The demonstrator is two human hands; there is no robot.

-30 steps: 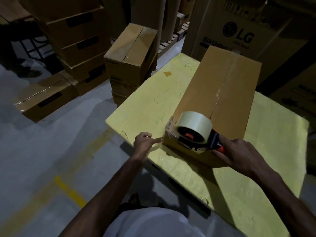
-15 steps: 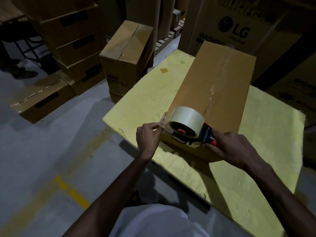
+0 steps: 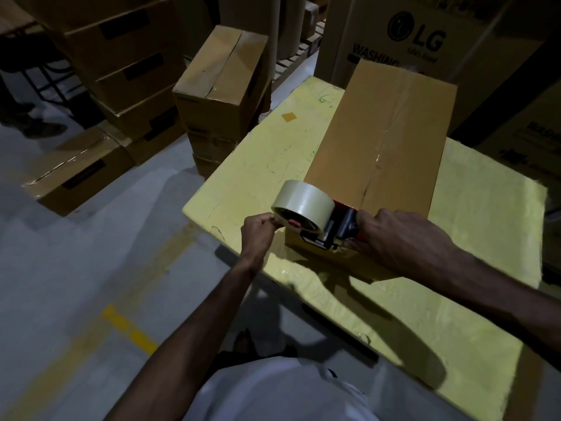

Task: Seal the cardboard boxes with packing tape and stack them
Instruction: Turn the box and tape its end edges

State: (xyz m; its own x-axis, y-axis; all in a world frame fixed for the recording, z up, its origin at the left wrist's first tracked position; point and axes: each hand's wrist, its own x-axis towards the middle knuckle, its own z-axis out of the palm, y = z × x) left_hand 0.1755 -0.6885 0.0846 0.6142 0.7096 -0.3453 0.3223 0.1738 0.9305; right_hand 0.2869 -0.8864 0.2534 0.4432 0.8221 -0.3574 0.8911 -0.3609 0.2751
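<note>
Gripping the tape dispenser (image 3: 315, 220) handle at the cardboard box's (image 3: 382, 141) near edge, the right hand (image 3: 403, 238) should be pulling steadily while the left hand (image 3: 258, 232) is pinching the tape end.

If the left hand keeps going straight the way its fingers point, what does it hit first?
The left hand points right at the tape roll on the dispenser; its fingertips already seem to touch the roll's near edge, though depth is unclear.

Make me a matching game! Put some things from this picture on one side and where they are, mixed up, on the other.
Things:
1. tape dispenser
2. long cardboard box
3. left hand
4. yellow stripe

Places:
A. painted on the grey floor
B. lying on the yellow table
C. pinching at the tape roll's edge
D. held in the right hand

Pairs: 1-D, 2-B, 3-C, 4-A
</note>
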